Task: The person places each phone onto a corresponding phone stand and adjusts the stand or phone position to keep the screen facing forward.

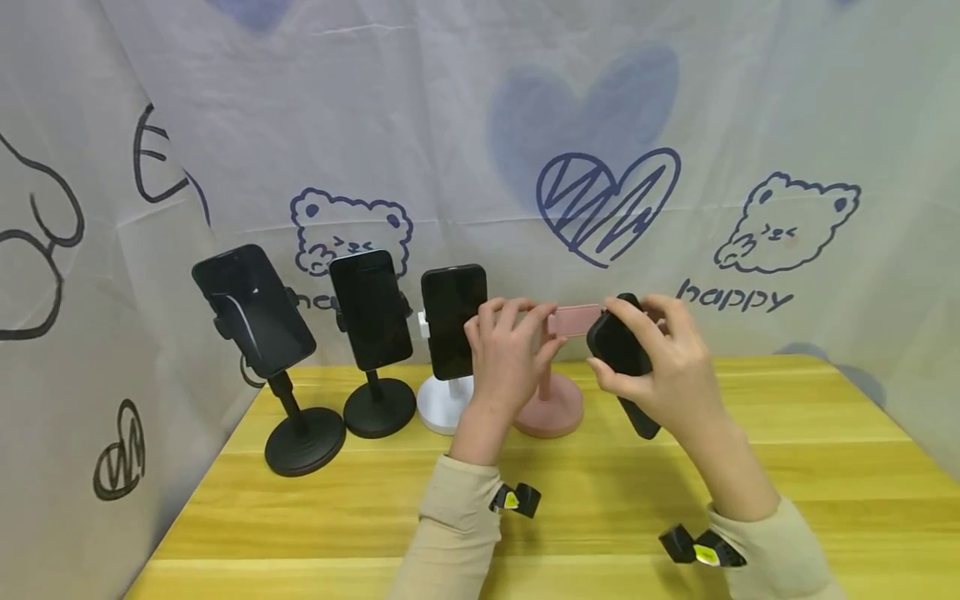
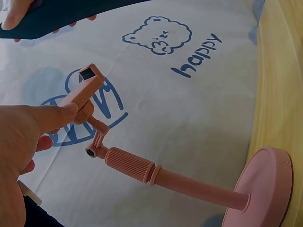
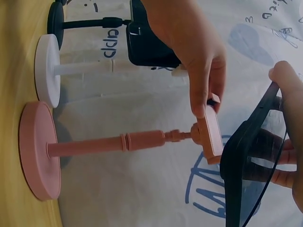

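A pink phone stand (image 1: 550,412) stands upright on its round base, and my left hand (image 1: 504,358) pinches one end of its clamp head (image 1: 576,320). In the left wrist view the thumb lies along the clamp (image 2: 87,92), with the fingers behind it. Just to the right, my right hand (image 1: 671,367) grips a black phone (image 1: 617,343) by its edges, thumb on one side and fingers on the other. Tilted in the air, the phone (image 3: 235,151) comes close beside the clamp's free end in the right wrist view.
Left of the pink stand, a white stand (image 1: 438,408) and two black stands (image 1: 380,410) (image 1: 303,442) form a row, each bearing a dark phone. They share a yellow wood-grain table (image 1: 360,517). Behind hangs a white cloth (image 1: 450,125) printed with hearts and bears.
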{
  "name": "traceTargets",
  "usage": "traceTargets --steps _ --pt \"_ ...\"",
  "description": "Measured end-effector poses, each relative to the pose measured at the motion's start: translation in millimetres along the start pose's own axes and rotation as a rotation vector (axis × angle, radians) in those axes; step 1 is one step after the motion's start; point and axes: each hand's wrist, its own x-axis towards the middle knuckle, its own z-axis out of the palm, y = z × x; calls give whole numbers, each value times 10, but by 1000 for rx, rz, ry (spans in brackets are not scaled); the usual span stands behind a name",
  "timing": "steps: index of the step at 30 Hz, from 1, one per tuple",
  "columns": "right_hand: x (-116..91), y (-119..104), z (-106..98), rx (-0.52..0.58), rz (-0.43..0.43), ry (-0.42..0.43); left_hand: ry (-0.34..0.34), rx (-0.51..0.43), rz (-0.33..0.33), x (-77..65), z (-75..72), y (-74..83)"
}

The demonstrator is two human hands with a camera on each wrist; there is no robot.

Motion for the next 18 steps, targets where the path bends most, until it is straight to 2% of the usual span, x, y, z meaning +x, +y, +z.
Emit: traceTargets --steps 8,18 --pt "54 -36 88 86 90 21 0 21 -8 40 22 4" --pt "87 -64 212 106 123 51 1 23 1 24 31 -16"
